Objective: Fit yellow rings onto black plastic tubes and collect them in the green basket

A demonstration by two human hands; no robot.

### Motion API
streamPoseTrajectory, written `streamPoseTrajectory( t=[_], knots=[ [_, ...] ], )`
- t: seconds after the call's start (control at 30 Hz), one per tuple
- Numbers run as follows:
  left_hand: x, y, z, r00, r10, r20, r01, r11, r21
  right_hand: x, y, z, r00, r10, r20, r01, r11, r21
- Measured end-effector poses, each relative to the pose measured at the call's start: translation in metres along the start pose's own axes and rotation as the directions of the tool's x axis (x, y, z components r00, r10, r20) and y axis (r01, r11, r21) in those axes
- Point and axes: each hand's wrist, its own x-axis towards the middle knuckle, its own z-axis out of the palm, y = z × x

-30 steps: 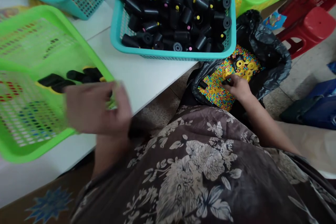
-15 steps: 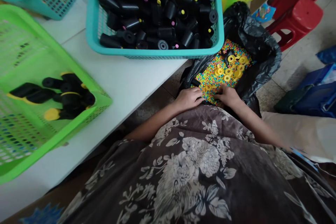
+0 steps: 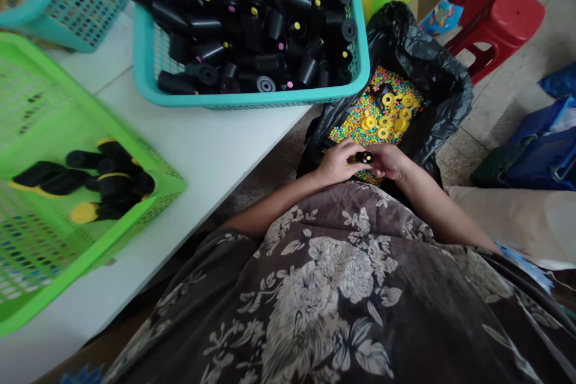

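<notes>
My left hand (image 3: 338,162) is wrapped round a small black cylinder (image 3: 366,157) with a yellow spot at its end. My right hand (image 3: 386,162) is at the cylinder's right side, fingers bent; what its fingertips grip is too small to make out. Both hands are over the near part of a container lined with a black plastic bag (image 3: 450,93). Inside it lie many small coloured beads (image 3: 348,123) and several yellow rings (image 3: 383,132).
On the white table (image 3: 216,138) stand a turquoise basket (image 3: 252,99) of black cylinders and a green basket (image 3: 173,186) with black and yellow parts. A red stool (image 3: 517,18) and blue containers (image 3: 540,150) are at the right.
My hands have risen from the beads and come together, and the black cylinder now shows in my left hand. The view has shifted slightly.
</notes>
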Motion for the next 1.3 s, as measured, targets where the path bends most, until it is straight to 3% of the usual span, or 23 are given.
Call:
streamPoseTrajectory(
  t=[0.07, 0.1, 0.17, 0.23, 0.27, 0.33, 0.4, 0.43, 0.53, 0.6, 0.63, 0.67, 0.73, 0.83, 0.87, 0.93, 1.07, 1.23, 1.3],
  knots=[
    [-0.003, -0.001, 0.0, 0.997, -0.066, -0.036, 0.062, 0.992, -0.111, 0.001, -0.002, 0.002, 0.987, -0.098, -0.124, 0.073, 0.978, -0.195],
    [-0.004, -0.002, 0.0, 0.992, -0.111, -0.052, 0.101, 0.98, -0.17, 0.003, -0.006, 0.003, 0.957, -0.195, -0.215, 0.113, 0.932, -0.345],
    [-0.005, -0.003, 0.001, 0.976, -0.205, -0.071, 0.177, 0.943, -0.281, 0.01, -0.019, 0.002, 0.809, -0.473, -0.349, 0.138, 0.729, -0.67],
    [-0.006, -0.004, 0.005, 0.956, -0.28, -0.081, 0.232, 0.9, -0.369, 0.02, -0.034, -0.001, 0.644, -0.689, -0.334, 0.057, 0.478, -0.877],
    [-0.007, -0.003, 0.007, 0.949, -0.304, -0.083, 0.247, 0.881, -0.405, 0.025, -0.04, -0.003, 0.613, -0.73, -0.303, 0.003, 0.385, -0.923],
    [-0.007, -0.003, 0.012, 0.941, -0.326, -0.085, 0.254, 0.852, -0.458, 0.034, -0.047, -0.009, 0.648, -0.717, -0.257, -0.07, 0.28, -0.958],
    [-0.007, -0.006, 0.017, 0.943, -0.323, -0.087, 0.245, 0.845, -0.475, 0.042, -0.047, -0.02, 0.7, -0.683, -0.208, -0.052, 0.241, -0.969],
    [-0.006, -0.01, 0.019, 0.946, -0.315, -0.08, 0.244, 0.85, -0.466, 0.046, -0.044, -0.027, 0.69, -0.704, -0.17, 0.002, 0.237, -0.972],
    [-0.002, -0.022, 0.02, 0.948, -0.297, -0.114, 0.229, 0.885, -0.405, 0.054, -0.034, -0.05, 0.61, -0.776, -0.16, 0.157, 0.316, -0.936],
    [0.0, -0.028, 0.018, 0.946, -0.291, -0.146, 0.226, 0.909, -0.35, 0.049, -0.026, -0.057, 0.533, -0.823, -0.197, 0.246, 0.374, -0.894],
    [0.0, -0.029, 0.017, 0.945, -0.289, -0.157, 0.227, 0.918, -0.326, 0.042, -0.022, -0.057, 0.529, -0.82, -0.219, 0.311, 0.427, -0.849],
    [0.001, -0.028, 0.015, 0.945, -0.286, -0.161, 0.227, 0.924, -0.308, 0.034, -0.018, -0.053, 0.545, -0.802, -0.244, 0.38, 0.496, -0.78],
    [0.003, -0.025, 0.012, 0.95, -0.276, -0.146, 0.222, 0.926, -0.305, 0.015, -0.012, -0.038, 0.647, -0.724, -0.24, 0.494, 0.638, -0.591],
    [0.004, -0.018, 0.01, 0.961, -0.253, -0.111, 0.199, 0.912, -0.359, -0.006, -0.008, -0.006, 0.791, -0.59, -0.162, 0.508, 0.781, -0.365],
    [0.004, -0.015, 0.01, 0.963, -0.248, -0.107, 0.19, 0.904, -0.382, -0.009, -0.008, 0.003, 0.803, -0.569, -0.178, 0.498, 0.804, -0.325],
    [0.004, -0.011, 0.01, 0.962, -0.25, -0.106, 0.181, 0.881, -0.438, -0.009, -0.009, 0.016, 0.771, -0.588, -0.242, 0.516, 0.801, -0.304],
    [0.006, -0.006, 0.006, 0.961, -0.269, -0.062, 0.196, 0.824, -0.532, -0.005, -0.012, 0.021, 0.769, -0.567, -0.296, 0.508, 0.822, -0.257],
    [0.007, -0.001, 0.003, 0.949, -0.307, -0.077, 0.217, 0.809, -0.547, -0.009, -0.01, 0.021, 0.895, -0.392, -0.212, 0.366, 0.918, -0.152],
    [0.007, 0.0, 0.004, 0.951, -0.292, -0.097, 0.197, 0.819, -0.539, -0.01, -0.008, 0.022, 0.923, -0.345, -0.169, 0.336, 0.939, -0.078]
  ],
)
